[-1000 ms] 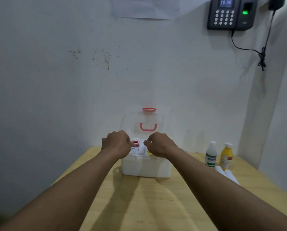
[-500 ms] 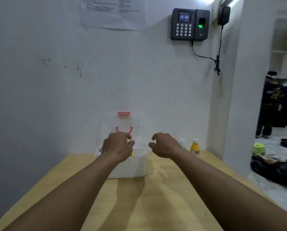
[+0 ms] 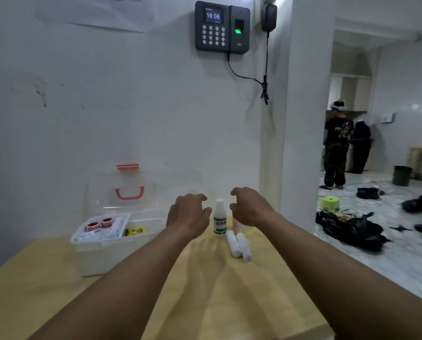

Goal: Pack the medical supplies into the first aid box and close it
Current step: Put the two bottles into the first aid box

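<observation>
The white first aid box (image 3: 99, 256) stands open at the left of the wooden table, its clear lid (image 3: 121, 190) with a red handle leaning back on the wall. Inside lie red tape rolls (image 3: 99, 223), white packets and a yellow item (image 3: 136, 231). To its right stand a white bottle with a green label (image 3: 219, 218) and a second bottle (image 3: 238, 225), mostly hidden behind my right hand. Two white gauze rolls (image 3: 239, 245) lie in front of them. My left hand (image 3: 189, 214) and my right hand (image 3: 250, 208) hover open on either side of the white bottle, holding nothing.
The table (image 3: 205, 290) ends at the right, beside a wall corner and a doorway. Beyond it a person (image 3: 336, 148) stands among dark bags (image 3: 352, 228) on the floor. A keypad device (image 3: 222, 27) with a cable hangs on the wall above.
Both hands left the box and moved right to the bottles, opening their fingers. The view swung right, so the box now sits at the left and the doorway shows.
</observation>
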{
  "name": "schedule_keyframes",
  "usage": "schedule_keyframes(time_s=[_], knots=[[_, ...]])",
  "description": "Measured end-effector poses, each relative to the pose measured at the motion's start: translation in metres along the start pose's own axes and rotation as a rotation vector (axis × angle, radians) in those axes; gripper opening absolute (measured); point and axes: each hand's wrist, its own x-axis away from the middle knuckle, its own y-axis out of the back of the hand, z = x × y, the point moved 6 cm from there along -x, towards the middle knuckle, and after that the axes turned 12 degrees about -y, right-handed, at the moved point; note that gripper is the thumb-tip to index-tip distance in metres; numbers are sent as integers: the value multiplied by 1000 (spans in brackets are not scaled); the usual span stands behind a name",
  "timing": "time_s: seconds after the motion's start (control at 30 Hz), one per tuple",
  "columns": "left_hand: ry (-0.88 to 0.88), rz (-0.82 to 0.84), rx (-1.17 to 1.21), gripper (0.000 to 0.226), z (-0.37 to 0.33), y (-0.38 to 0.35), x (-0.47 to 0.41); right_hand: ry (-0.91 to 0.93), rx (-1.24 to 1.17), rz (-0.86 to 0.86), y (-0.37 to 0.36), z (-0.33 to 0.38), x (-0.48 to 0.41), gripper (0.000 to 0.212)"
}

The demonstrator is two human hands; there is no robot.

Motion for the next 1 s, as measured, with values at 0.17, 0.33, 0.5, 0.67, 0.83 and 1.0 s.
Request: schedule_keyframes(time_s=[0.17,0.33,0.5,0.67,0.83,1.0], knots=[[-25,63,30,55,-11,-35,-19,4,10,3,-6,-30,-18,48],[-37,99,37,63,-10,-64,-39,32,-4,54,-22,-50,-36,57],[-7,50,66,60,0,-83,-52,65,-69,115,-42,-56,-52,62],[26,-42,270,39,12,-93,-56,60,-224,151,-57,-59,-64,48],[26,-73,421,33,16,-94,-56,63,-353,108,-59,-64,-67,41],[3,-88,428,31,17,-92,-60,61,-393,100,-54,-65,-71,34]])
